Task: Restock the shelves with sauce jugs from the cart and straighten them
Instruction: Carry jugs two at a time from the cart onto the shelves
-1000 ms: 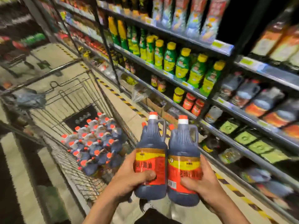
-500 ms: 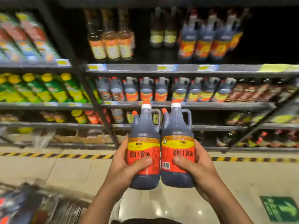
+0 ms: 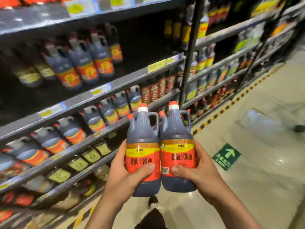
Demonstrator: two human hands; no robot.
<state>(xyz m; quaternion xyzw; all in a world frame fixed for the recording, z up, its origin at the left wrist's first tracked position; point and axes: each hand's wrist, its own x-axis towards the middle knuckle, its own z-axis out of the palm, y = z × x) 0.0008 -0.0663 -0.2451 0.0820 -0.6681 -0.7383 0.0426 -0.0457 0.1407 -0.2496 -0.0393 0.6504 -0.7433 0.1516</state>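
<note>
Two jugs held upright, touching, centre of frame.
Left hand (image 3: 122, 177) grip wraps the left dark plastic sauce jug with red-yellow label (image 3: 143, 146); right hand (image 3: 200, 172) grip wraps the matching right jug (image 3: 177, 142). Grey metal shelves (image 3: 102, 90) of similar jugs fill frame left.

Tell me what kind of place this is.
Most likely a supermarket aisle. Long metal shelves carry rows of bottled sauces with price tags on their edges, a green arrow sign marks the floor, and each hand holds a matching sauce jug.

two jugs (image 3: 159, 151) side by side, shelves (image 3: 115, 83) left behind
</note>
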